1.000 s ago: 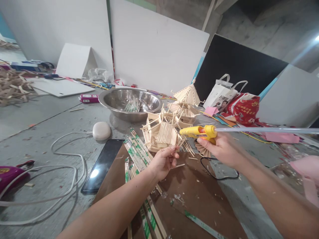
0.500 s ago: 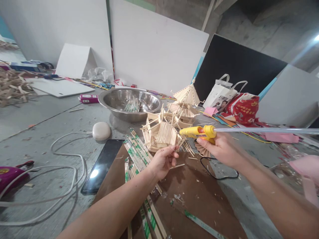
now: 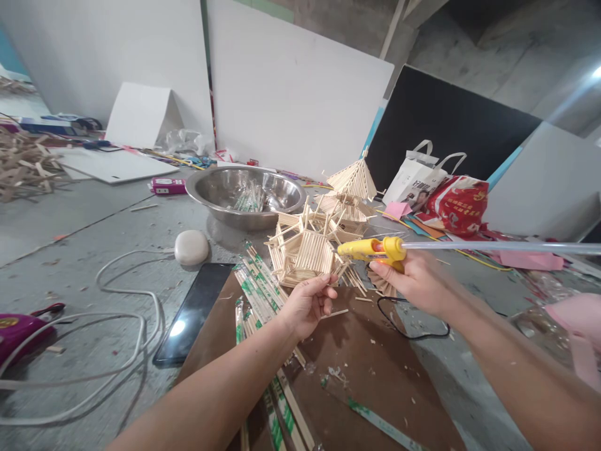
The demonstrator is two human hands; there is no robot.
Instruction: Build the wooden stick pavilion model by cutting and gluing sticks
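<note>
My right hand (image 3: 417, 279) is closed round the handle of a yellow hot glue gun (image 3: 375, 249), with a long clear glue stick (image 3: 493, 247) running out of its back. The gun's nozzle meets the right side of a small wooden-stick model (image 3: 313, 252) built from chopsticks. My left hand (image 3: 310, 304) pinches the lower front edge of that model between thumb and fingers. Under my left forearm lie chopsticks in green-and-white wrappers (image 3: 258, 288). Behind the model stands a stick pavilion with a pointed roof (image 3: 353, 180).
A steel basin (image 3: 201, 203) holds wrapped chopsticks. At left are a black phone (image 3: 188, 322), a white charger (image 3: 191, 246) and its looping cable (image 3: 141, 326). Brown board (image 3: 375, 376) lies beneath my hands. Bags (image 3: 455, 203) stand at the back right; a black cord (image 3: 417, 337) curls below the gun.
Almost nothing differs. The glue gun and my right hand have shifted very slightly left; my left hand stays on the model.
</note>
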